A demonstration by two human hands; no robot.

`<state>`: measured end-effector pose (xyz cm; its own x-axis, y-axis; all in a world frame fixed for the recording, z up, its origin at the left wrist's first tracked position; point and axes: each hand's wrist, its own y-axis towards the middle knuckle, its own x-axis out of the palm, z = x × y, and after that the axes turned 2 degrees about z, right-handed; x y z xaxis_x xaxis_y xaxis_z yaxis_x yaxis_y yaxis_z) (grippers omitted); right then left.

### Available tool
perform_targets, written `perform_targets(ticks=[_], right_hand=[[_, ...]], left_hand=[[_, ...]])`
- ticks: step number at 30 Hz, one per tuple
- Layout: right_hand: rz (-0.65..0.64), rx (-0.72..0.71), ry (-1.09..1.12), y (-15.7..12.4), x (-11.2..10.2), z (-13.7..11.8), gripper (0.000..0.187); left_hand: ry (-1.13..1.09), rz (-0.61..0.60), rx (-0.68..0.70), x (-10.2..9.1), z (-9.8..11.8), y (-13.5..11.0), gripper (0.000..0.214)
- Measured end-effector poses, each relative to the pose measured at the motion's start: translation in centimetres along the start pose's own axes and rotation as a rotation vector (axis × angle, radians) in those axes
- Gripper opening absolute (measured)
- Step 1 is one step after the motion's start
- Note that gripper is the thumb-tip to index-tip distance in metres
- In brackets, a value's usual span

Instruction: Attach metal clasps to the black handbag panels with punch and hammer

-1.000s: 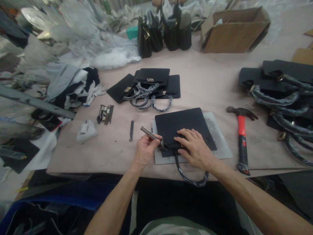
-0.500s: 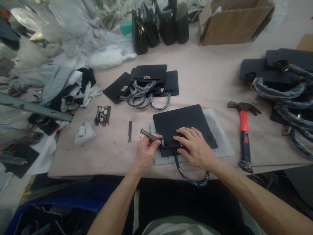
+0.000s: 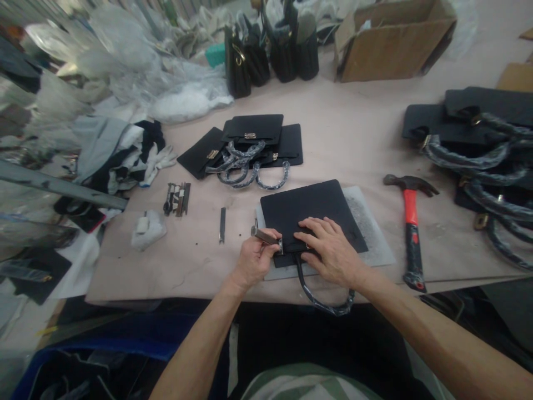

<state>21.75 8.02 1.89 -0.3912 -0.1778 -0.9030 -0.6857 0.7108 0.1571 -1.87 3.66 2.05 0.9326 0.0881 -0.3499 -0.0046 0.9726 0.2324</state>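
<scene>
Left hand (image 3: 255,260) has a metal tool (image 3: 265,236) in its grip, right by a black bag (image 3: 308,203) edge; right hand (image 3: 333,250) is just spread on top, grip loose. Bag's on a pale board (image 3: 372,233).

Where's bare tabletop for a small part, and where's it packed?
Widest bare tabletop: between fanned bags and right bag pile, box behind, hammer in front. Smaller: left of the left hand, below the flat metal strip. Crowded: pale board under the bag and right hand.
</scene>
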Motion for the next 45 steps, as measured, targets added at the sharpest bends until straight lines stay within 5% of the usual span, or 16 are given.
perform_targets(ticks=[14, 19, 28, 45], right_hand=[[-0.111, -0.021, 0.084, -0.7, -1.1, -1.3, 0.039], [-0.156, 0.077, 0.036, -1.5, -0.8, -3.5, 0.042], [-0.184, 0.094, -0.014, -1.2, 0.3, -3.8, 0.052], [-0.211, -0.048, -0.045, -1.5, 0.2, -3.2, 0.052]], left_hand=[[-0.24, 0.082, -0.175, 0.2, -1.5, -0.4, 0.015], [-0.248, 0.059, -0.142, 0.0, -2.0, -0.2, 0.019], [-0.254, 0.091, -0.104, 0.3, -2.1, -0.4, 0.016], [0.08, 0.129, 0.164, 1.2, -0.9, -1.4, 0.003]])
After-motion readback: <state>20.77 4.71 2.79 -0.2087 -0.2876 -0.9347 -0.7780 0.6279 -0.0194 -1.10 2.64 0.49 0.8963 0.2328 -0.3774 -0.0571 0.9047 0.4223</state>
